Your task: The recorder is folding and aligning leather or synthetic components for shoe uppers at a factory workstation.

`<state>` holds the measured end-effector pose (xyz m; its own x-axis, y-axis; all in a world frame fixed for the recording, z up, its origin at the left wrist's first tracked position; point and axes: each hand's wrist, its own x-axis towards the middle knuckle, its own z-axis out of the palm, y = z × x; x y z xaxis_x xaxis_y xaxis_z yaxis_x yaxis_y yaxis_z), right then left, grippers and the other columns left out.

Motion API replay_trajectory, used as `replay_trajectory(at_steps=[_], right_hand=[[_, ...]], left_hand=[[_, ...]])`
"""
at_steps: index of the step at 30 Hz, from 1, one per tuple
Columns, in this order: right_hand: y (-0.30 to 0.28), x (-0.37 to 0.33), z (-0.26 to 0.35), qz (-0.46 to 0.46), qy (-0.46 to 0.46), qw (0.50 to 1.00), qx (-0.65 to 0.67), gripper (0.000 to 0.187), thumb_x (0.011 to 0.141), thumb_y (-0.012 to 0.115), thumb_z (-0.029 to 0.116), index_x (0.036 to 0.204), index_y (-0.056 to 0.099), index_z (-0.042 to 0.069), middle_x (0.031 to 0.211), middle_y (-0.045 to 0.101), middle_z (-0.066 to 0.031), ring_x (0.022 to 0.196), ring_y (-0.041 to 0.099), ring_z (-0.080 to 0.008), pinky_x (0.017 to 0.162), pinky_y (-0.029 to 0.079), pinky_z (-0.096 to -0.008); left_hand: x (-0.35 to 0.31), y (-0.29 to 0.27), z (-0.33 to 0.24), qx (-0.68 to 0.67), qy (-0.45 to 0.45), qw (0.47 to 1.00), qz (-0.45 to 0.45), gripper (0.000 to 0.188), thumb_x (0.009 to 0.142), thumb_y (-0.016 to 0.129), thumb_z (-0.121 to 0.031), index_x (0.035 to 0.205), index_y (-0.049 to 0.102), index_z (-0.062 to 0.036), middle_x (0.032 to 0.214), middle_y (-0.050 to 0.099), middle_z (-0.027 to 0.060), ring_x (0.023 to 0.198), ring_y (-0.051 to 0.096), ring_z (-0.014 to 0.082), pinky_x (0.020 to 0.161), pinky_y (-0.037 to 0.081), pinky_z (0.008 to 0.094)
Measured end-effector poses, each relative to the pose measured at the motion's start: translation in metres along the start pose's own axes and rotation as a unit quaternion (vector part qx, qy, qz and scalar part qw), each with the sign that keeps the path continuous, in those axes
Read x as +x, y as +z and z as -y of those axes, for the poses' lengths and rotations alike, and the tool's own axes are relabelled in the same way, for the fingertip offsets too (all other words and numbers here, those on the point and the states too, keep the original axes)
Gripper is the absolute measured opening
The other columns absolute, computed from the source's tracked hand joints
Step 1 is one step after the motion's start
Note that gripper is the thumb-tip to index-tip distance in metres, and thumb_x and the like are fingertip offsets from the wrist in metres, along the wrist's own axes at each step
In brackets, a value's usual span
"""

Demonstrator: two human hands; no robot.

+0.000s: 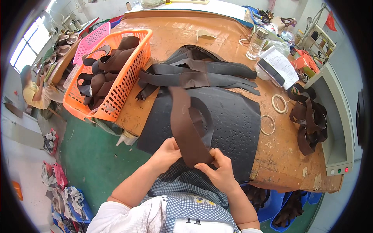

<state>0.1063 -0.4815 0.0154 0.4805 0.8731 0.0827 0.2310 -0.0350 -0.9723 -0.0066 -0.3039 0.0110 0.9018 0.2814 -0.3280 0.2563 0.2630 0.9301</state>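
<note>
A long brown leather-like strip (184,132) with a dark grey underside curves up in front of me, above a pitted black mat (235,128). Closed on the strip's lower left edge is my left hand (168,153), its fingertips partly behind the piece. My right hand (220,171) pinches the lower right edge between thumb and fingers. The strip's upper end is smeared by motion, and its far part loops back toward the right. Just beyond the mat lies a pile of similar dark strips (229,70), with brown patches across their middles.
At the left, an orange basket (132,72) of brown looped pieces sits on the table edge. To the right are tape rolls (279,104), more brown strips (309,120), a glass jar (256,42) and a grey machine frame (334,132). A person (37,91) sits far left.
</note>
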Motion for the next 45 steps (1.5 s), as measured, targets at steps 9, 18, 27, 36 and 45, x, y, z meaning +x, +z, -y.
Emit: replay_trajectory(at_steps=[9,18,27,36,45], right_hand=[[0.006,0.003,0.003,-0.079,0.010,0.995,0.066,0.048,0.080,0.081,0.008,0.115,0.049,0.000,0.096,0.068,-0.0099,0.089,0.068,-0.0140,0.080,0.055,-0.0258],[0.009,0.001,0.003,-0.068,-0.013,0.996,0.061,0.063,0.078,0.081,0.003,0.128,0.043,-0.001,0.099,0.070,-0.0127,0.093,0.070,-0.0172,0.083,0.057,-0.0273],[0.004,0.003,0.008,-0.071,0.036,0.985,0.153,0.063,0.076,0.084,0.006,0.126,0.047,-0.003,0.096,0.071,-0.0109,0.091,0.069,-0.0148,0.081,0.056,-0.0262],[0.002,0.004,0.007,0.039,-0.008,0.999,0.033,0.026,0.076,0.083,0.012,0.091,0.068,-0.003,0.088,0.067,-0.0059,0.080,0.062,-0.0125,0.072,0.050,-0.0280],[0.002,0.007,0.006,-0.003,-0.066,0.995,-0.070,0.024,0.077,0.081,0.013,0.088,0.066,-0.003,0.083,0.064,-0.0083,0.076,0.057,-0.0194,0.068,0.046,-0.0316]], left_hand=[[-0.006,0.001,0.005,-0.276,-0.037,0.959,0.049,0.032,0.086,0.069,-0.002,0.117,0.062,0.0036,0.108,0.069,0.0111,0.094,0.068,0.0172,0.081,0.056,0.0297],[-0.010,0.003,0.008,-0.162,-0.005,0.987,-0.020,0.035,0.077,0.076,0.003,0.110,0.064,0.0067,0.107,0.069,0.0126,0.096,0.069,0.0194,0.084,0.057,0.0311],[-0.022,-0.006,0.007,-0.155,0.081,0.985,-0.002,0.033,0.085,0.068,0.001,0.117,0.062,0.0064,0.109,0.069,0.0127,0.098,0.068,0.0206,0.087,0.055,0.0320],[-0.008,-0.014,0.009,-0.131,0.100,0.985,0.048,0.044,0.079,0.077,-0.003,0.119,0.061,0.0020,0.108,0.069,0.0135,0.100,0.068,0.0238,0.090,0.054,0.0379],[-0.010,-0.015,-0.007,-0.054,0.148,0.987,0.010,0.024,0.081,0.078,-0.002,0.102,0.068,0.0024,0.098,0.072,0.0092,0.087,0.068,0.0149,0.078,0.057,0.0282]])
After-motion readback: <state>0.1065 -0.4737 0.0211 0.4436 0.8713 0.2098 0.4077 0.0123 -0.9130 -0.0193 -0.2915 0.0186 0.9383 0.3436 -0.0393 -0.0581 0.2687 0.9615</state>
